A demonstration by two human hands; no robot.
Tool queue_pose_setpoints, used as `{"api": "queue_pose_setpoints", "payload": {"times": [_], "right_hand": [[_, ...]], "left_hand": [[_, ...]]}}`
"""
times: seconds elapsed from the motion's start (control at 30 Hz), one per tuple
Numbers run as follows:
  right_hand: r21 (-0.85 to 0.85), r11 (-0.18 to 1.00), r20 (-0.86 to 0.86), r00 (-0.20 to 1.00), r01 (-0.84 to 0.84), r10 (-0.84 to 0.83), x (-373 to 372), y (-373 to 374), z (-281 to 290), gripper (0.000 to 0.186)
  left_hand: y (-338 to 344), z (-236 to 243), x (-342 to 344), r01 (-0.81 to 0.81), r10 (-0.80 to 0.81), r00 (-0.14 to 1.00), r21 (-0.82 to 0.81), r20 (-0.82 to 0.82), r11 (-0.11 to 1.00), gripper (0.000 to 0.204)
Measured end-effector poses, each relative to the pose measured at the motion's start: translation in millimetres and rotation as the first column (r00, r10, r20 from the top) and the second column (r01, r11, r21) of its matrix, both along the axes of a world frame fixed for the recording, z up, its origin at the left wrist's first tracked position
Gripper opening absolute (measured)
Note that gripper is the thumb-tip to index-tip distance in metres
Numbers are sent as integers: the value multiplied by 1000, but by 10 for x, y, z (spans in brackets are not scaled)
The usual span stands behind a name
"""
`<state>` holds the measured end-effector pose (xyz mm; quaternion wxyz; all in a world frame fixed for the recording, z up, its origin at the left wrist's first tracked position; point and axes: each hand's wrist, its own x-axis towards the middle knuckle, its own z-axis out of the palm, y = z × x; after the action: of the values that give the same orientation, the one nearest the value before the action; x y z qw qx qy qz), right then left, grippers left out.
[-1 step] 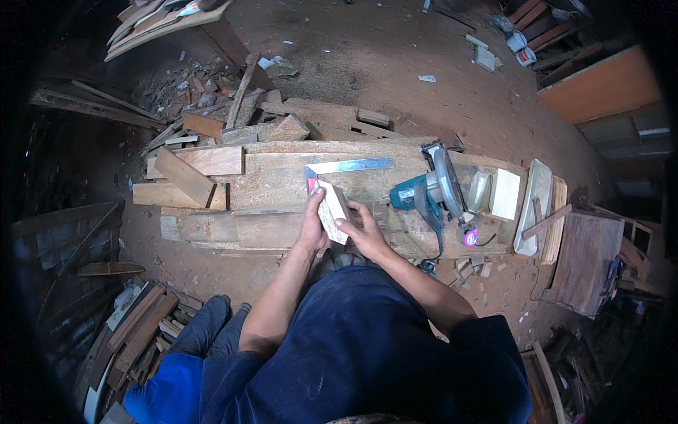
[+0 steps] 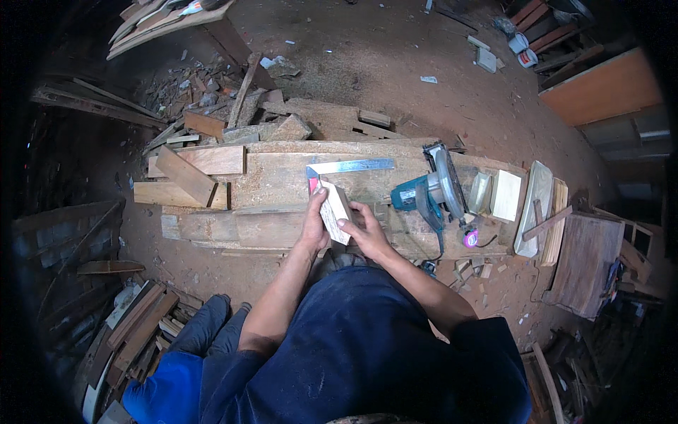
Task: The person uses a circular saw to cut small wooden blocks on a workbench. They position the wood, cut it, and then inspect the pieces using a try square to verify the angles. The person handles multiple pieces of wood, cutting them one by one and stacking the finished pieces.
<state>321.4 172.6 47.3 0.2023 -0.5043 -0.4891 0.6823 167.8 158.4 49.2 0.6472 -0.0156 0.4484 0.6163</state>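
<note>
Both my hands grip a short, pale wooden block (image 2: 332, 210) above the plank workbench (image 2: 268, 222). My left hand (image 2: 315, 222) is closed along its left side, and my right hand (image 2: 366, 230) holds its right side with the thumb over the near end. Just beyond the block lies a metal try square (image 2: 353, 165) with a pinkish handle. To the right sit a teal circular saw (image 2: 424, 194), a purple tape measure (image 2: 470, 237) and several pale offcuts (image 2: 506, 195). Crossed boards (image 2: 183, 177) lie at the bench's left.
Scrap wood (image 2: 289, 116) is piled behind the bench, and more (image 2: 141, 328) at lower left, beside a person's grey-trousered legs and blue clothing (image 2: 169, 385). A raised board surface (image 2: 169, 21) stands at upper left. An orange panel (image 2: 600, 85) and white buckets (image 2: 524, 53) are at upper right.
</note>
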Motion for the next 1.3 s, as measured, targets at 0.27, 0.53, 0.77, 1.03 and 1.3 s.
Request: {"api": "queue_pose_setpoints", "payload": {"times": [0.27,0.53,0.77,1.03,1.3], "right_hand": [[286,874,165,919,-393,359,279,181,397,117],[446,560,431,716,-698,549,248,436,528,162],[481,582,341,751,-656,565,275,435,532,158],[594,565,337,815,-572,471,453,305,484,160],[-184,975,-468,883,-125,25,763,-17,444,138]], "left_hand": [[-4,28,-171,140,-141,964,17,228,990,52],[-51,131,-31,242,-219,892,-10,395,970,60],[-92,147,-109,330,-308,876,3,372,944,62],[-114,314,-15,457,-449,875,-5,179,889,64],[41,487,303,320,-302,928,57,-217,946,59]]}}
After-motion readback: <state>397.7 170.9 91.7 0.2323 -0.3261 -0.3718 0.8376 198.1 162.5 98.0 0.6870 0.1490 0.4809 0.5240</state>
